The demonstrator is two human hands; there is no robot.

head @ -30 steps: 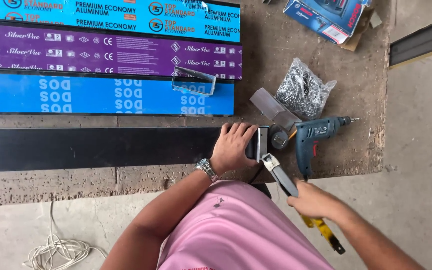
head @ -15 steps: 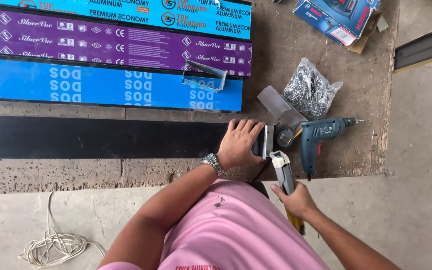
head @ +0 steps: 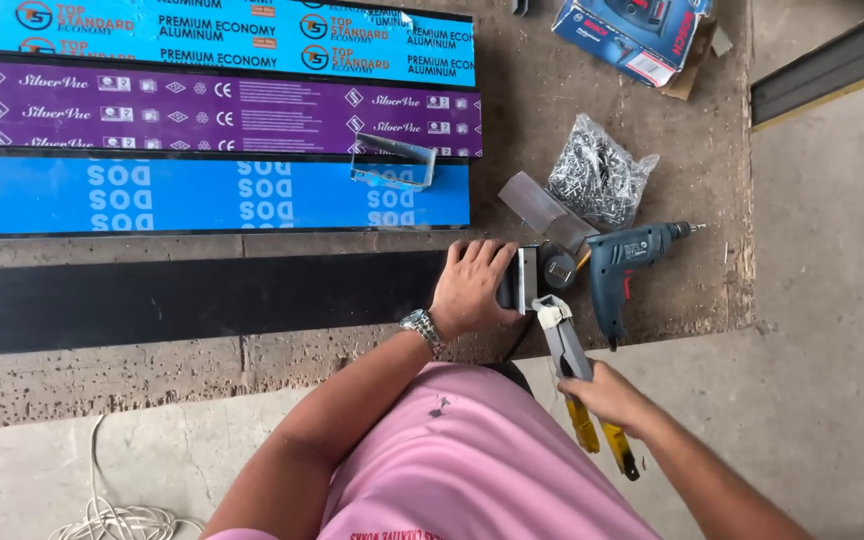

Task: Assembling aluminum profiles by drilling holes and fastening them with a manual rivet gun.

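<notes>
At the far left a white cord (head: 112,515) lies coiled on the floor below the worn surface (head: 712,150). On that surface three wrapped lengths lie side by side, a light blue one (head: 212,30), a purple one (head: 212,110) and a bright blue one (head: 202,195), with a small metal bracket (head: 394,162) resting across the last two. Nearer you runs a long black strip (head: 192,298). Your left hand (head: 472,288) lies flat over its right end, fingers spread and curled on it, pressing a small metal angle piece (head: 526,280) against that end. Your right hand (head: 607,395) is closed around the yellow handles of a hand riveter (head: 564,350), its head touching the angle piece. Just right lie a blue electric drill (head: 627,262), a clear bag of rivets (head: 600,172) and a blue box (head: 637,35).
</notes>
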